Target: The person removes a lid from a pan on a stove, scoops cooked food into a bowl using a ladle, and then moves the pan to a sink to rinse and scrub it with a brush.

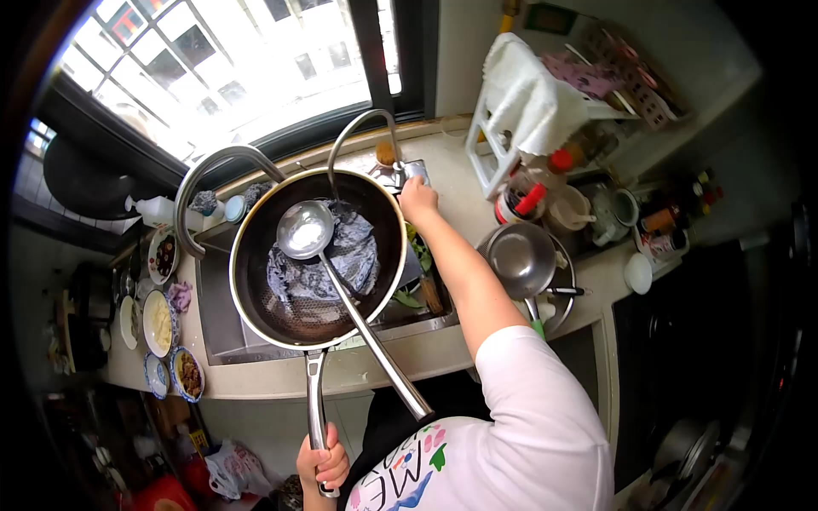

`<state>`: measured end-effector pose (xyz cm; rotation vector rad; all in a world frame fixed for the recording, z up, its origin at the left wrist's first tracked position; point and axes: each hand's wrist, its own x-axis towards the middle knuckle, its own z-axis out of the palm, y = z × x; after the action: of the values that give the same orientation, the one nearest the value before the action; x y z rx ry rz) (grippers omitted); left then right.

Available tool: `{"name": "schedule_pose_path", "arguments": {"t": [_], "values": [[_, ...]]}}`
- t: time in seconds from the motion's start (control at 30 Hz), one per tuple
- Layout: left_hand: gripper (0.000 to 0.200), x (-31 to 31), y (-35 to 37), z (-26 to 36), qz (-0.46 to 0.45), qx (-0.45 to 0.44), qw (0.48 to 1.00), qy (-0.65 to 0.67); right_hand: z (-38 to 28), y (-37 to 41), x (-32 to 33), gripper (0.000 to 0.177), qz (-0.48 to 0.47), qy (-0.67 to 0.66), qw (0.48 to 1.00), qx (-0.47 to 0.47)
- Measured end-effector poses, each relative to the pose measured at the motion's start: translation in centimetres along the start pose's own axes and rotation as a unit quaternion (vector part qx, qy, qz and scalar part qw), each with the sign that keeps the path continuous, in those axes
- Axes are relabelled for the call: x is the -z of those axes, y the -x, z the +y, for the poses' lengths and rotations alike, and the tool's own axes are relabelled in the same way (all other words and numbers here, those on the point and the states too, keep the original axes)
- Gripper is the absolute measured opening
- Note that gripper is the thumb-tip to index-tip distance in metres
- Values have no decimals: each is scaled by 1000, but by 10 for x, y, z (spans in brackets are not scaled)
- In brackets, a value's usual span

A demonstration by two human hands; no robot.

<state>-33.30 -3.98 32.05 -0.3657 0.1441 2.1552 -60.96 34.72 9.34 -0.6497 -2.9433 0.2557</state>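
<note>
My left hand [324, 460] is wrapped round the metal handle of a large dark frying pan [298, 320], which is over the sink [223, 339]. Inside the pan lie a crumpled grey-blue cloth [354, 255] and a steel ladle [307, 230], whose long handle sticks out over the pan's near rim. My right hand [417, 198] is closed just beyond the pan's right rim, by the base of a thin curved faucet [343, 140]. What its fingers hold, if anything, is hidden.
A thick curved faucet [192, 187] arches at the pan's left. Bowls of food [159, 322] line the left counter. On the right are a small steel pot [520, 260], red-capped jars [520, 198] and a white rack with a towel [528, 81]. Green leaves [419, 249] show beside the pan.
</note>
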Motion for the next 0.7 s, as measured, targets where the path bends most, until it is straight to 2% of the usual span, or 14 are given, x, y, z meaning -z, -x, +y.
{"name": "schedule_pose_path", "arguments": {"t": [0.03,0.1,0.17,0.2,0.23,0.37,0.43,0.5,0.53,0.57,0.63,0.7], "values": [[14,-2,-2,-2,3,-6,1000,0,-7,-7,6,32,2,31,999,15],[16,-9,-6,-6,22,-12,1000,7,-17,-20,15,25,-74,127,987,68],[17,-14,-7,-10,34,-20,999,15,-22,-35,15,25,-142,82,982,94],[17,-15,-7,-11,36,-22,999,19,-30,-33,32,27,-162,88,980,78],[17,-16,-9,-12,37,-22,999,22,-26,-41,14,28,-158,102,978,90],[16,-17,-11,-14,37,-27,999,25,-24,-39,18,32,-162,88,977,107],[16,-16,-11,-14,36,-26,999,26,-25,-36,26,36,-163,49,982,83],[15,-15,-9,-14,35,-28,999,24,-20,-25,35,42,-116,-55,992,16],[15,-14,-8,-14,34,-30,999,24,-17,-28,27,46,-146,-153,973,-89],[15,-12,-7,-14,32,-31,999,24,-15,-27,25,47,-170,-190,961,-111],[15,-8,-5,-13,24,-30,999,30,-14,-19,18,48,-160,-239,946,-146],[15,-6,2,-10,21,-33,999,33,-10,-1,32,46,-169,-204,952,-155]]}}
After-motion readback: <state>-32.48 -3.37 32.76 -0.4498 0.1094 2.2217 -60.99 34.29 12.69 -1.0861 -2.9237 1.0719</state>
